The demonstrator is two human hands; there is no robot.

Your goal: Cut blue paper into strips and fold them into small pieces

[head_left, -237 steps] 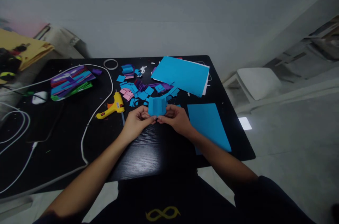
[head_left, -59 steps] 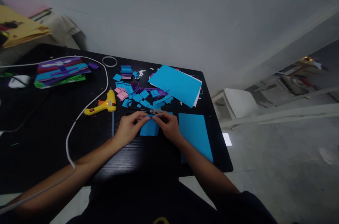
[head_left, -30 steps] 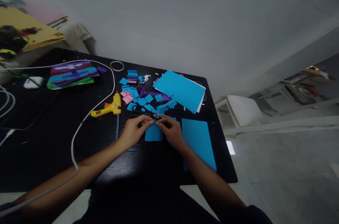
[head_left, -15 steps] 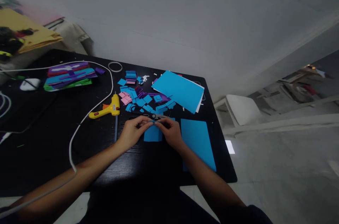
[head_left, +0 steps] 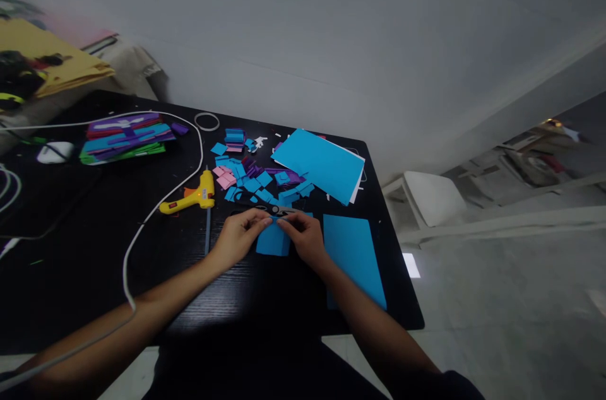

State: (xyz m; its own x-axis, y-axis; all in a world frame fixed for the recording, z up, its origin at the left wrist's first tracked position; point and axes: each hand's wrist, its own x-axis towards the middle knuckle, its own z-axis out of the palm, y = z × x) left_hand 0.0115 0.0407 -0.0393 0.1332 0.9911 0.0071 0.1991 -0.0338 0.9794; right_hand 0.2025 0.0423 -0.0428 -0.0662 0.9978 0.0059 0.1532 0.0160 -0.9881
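Note:
My left hand [head_left: 243,235] and my right hand [head_left: 305,236] come close together over the black table, thumbs and fingertips pinched on the upper edge of a small blue paper piece [head_left: 273,241]. Its lower part hangs between and below the hands; the fingers cover its top. Just beyond the fingertips lies a pair of scissors [head_left: 277,209], partly hidden by my hands. Another bit of blue paper shows behind my right hand. To the right of that hand a larger blue sheet [head_left: 353,255] lies flat, partly under my forearm.
A yellow glue gun [head_left: 192,198] lies left of my hands, with a white cable [head_left: 137,236] curving past it. Beyond are cut blue, pink and purple paper pieces [head_left: 250,180] and stacked blue sheets [head_left: 322,163]. Coloured folded bundles [head_left: 125,135] sit at the back left.
Both hands stay in nearly the same place, still pinching the blue paper. The paper's vertical fold looks less marked now, and the view has shifted very slightly.

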